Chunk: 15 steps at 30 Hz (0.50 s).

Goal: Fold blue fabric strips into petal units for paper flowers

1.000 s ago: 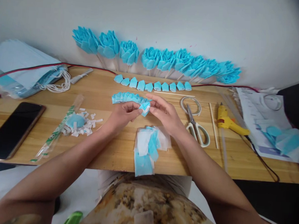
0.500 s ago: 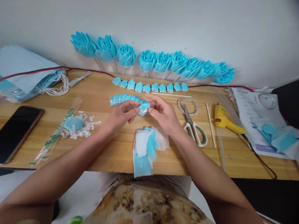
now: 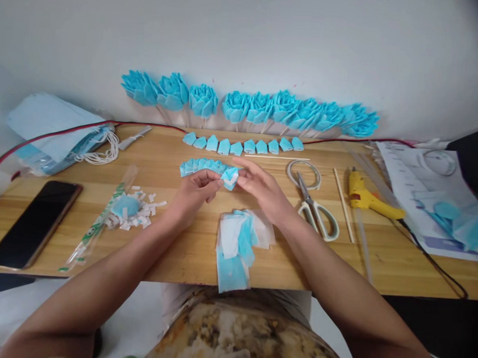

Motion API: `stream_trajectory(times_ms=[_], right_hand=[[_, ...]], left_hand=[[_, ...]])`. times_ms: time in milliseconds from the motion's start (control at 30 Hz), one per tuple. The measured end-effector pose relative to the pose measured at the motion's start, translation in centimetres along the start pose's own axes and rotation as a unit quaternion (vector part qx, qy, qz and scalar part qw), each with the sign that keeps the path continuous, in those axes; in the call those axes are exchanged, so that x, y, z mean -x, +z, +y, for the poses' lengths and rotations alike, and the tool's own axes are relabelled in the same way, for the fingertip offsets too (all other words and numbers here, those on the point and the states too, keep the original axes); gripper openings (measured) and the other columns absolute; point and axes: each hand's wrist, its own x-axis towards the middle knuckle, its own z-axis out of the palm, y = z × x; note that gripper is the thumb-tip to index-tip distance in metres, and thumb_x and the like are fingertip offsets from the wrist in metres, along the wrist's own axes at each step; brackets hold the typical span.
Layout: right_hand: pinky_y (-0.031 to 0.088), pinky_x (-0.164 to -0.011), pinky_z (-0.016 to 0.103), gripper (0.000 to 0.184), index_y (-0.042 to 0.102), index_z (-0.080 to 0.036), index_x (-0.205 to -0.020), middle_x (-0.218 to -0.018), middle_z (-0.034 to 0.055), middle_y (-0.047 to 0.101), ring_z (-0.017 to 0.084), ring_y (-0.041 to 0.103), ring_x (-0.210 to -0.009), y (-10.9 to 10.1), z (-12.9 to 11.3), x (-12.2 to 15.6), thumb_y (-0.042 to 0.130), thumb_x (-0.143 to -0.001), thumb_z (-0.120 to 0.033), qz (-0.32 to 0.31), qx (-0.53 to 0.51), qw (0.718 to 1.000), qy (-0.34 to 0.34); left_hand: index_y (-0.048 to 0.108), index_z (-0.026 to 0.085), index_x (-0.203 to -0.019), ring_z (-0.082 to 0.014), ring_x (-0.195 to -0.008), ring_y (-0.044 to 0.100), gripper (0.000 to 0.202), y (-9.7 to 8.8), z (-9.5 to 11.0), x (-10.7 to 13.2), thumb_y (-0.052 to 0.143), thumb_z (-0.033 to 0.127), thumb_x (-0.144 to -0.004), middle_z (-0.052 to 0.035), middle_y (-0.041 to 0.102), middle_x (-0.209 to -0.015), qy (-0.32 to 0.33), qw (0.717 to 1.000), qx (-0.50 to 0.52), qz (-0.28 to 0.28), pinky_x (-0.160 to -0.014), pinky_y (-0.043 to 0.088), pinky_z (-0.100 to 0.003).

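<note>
A small folded blue-and-white piece (image 3: 230,176) is pinched between both hands just above the wooden table (image 3: 179,245). My left hand (image 3: 194,190) grips its left side with closed fingertips. My right hand (image 3: 260,188) pinches its right side, the other fingers partly stretched. Right behind the hands lies an overlapping row of folded blue pieces (image 3: 201,166). A loose pile of blue and white cut squares (image 3: 238,243) lies at the near edge, under my right wrist.
A second row of folded blue pieces (image 3: 243,145) and blue flowers on sticks (image 3: 246,105) line the wall. Scissors (image 3: 315,207), a tape ring (image 3: 303,171), sticks and a yellow glue gun (image 3: 368,196) lie to the right. Left: phone (image 3: 36,222), white scraps (image 3: 131,205), bagged masks (image 3: 53,132).
The hands keep working the same folded piece with small finger shifts. The view has tilted slightly, so everything sits a little lower in the picture.
</note>
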Motion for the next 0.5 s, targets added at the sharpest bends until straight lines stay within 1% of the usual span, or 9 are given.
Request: stream_trajectory(times_ms=[67,133,267,333,433,500], right_hand=[[0.051,-0.091,0.037,0.051,0.06,-0.027,-0.134,-0.101,0.0014,0.069,0.018,0.064,-0.096,0.32,0.14,-0.03,0.07,-0.084,-0.033,-0.011,0.003,1.0,0.002],[0.051,-0.086,0.035,0.051,0.059,-0.027,-0.133,-0.094,0.0004,0.067,0.017,0.063,-0.09,0.59,0.36,-0.08,0.069,-0.082,-0.028,-0.007,0.008,1.0,-0.002],[0.051,-0.081,0.033,0.049,0.059,-0.025,-0.131,-0.091,-0.0001,0.066,0.016,0.062,-0.086,0.65,0.73,-0.23,0.065,-0.082,-0.026,0.013,0.024,0.999,-0.02],[0.051,-0.08,0.032,0.05,0.059,-0.025,-0.131,-0.091,0.0,0.065,0.016,0.062,-0.086,0.53,0.8,-0.28,0.065,-0.082,-0.025,0.019,0.039,0.999,-0.026],[0.051,-0.079,0.033,0.05,0.059,-0.025,-0.132,-0.09,0.0003,0.064,0.016,0.062,-0.085,0.4,0.8,-0.32,0.064,-0.082,-0.026,0.026,0.056,0.998,-0.028],[0.051,-0.079,0.033,0.051,0.059,-0.024,-0.132,-0.089,0.0005,0.063,0.017,0.062,-0.085,0.42,0.77,-0.31,0.063,-0.082,-0.026,0.026,0.062,0.997,-0.027]], left_hand=[[0.066,0.016,-0.079,-0.0063,-0.046,0.039,0.025,-0.01,-0.16,-0.03,0.08,0.034,-0.07,0.007,0.05,-0.05,0.002,1.0,0.001,0.003,-0.049,0.029,-0.021],[0.066,0.016,-0.079,-0.0065,-0.047,0.04,0.025,0.06,-0.22,-0.01,0.08,0.035,-0.071,0.0067,0.05,-0.05,0.004,1.0,0.003,-0.001,-0.05,0.03,-0.022],[0.064,0.016,-0.079,-0.0069,-0.046,0.04,0.028,0.2,-0.07,0.13,0.081,0.037,-0.071,0.0068,0.05,-0.049,0.003,1.0,0.006,-0.023,-0.05,0.03,-0.022],[0.064,0.016,-0.086,-0.0074,-0.047,0.04,0.03,0.18,0.07,0.22,0.08,0.037,-0.072,0.0074,0.05,-0.049,-0.004,0.999,0.0,-0.035,-0.051,0.031,-0.022],[0.063,0.016,-0.105,-0.0081,-0.048,0.041,0.037,0.06,0.24,0.31,0.077,0.036,-0.077,0.0084,0.05,-0.05,-0.012,0.999,-0.008,-0.042,-0.051,0.031,-0.021],[0.062,0.017,-0.11,-0.0081,-0.048,0.04,0.038,-0.01,0.28,0.3,0.075,0.035,-0.079,0.0089,0.049,-0.05,-0.016,0.999,-0.012,-0.04,-0.051,0.031,-0.021]])
